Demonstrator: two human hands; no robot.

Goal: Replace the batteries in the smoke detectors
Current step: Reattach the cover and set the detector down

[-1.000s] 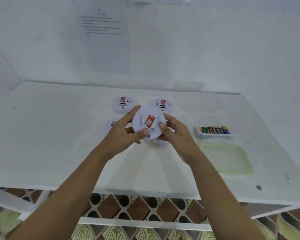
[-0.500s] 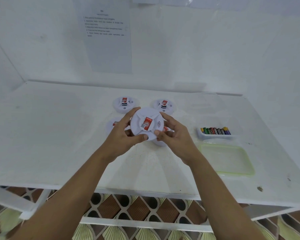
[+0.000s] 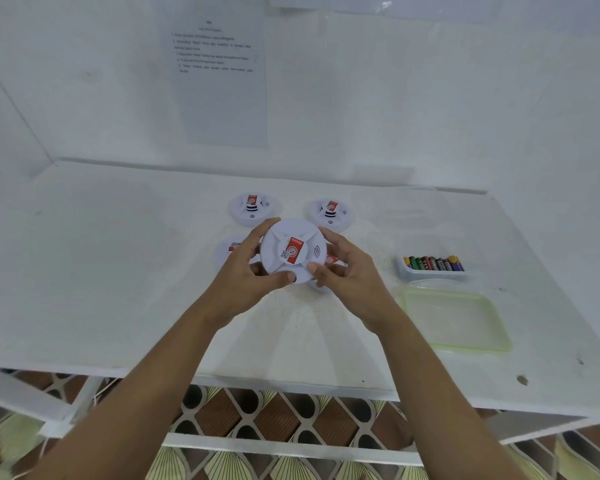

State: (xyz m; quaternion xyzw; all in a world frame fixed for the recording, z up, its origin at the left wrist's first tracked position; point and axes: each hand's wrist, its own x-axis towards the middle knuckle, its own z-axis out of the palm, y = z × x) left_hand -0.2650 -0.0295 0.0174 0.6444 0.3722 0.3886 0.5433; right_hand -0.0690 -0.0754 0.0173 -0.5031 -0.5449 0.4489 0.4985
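Head view: both hands — left, right — curl fingers round one smoke detector, grip snug.

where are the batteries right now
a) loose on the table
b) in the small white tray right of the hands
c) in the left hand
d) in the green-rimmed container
B: the batteries lie in a row in the small white tray, just beyond the green-rimmed container, which shows none inside; the left hand and right hand hold only the smoke detector.
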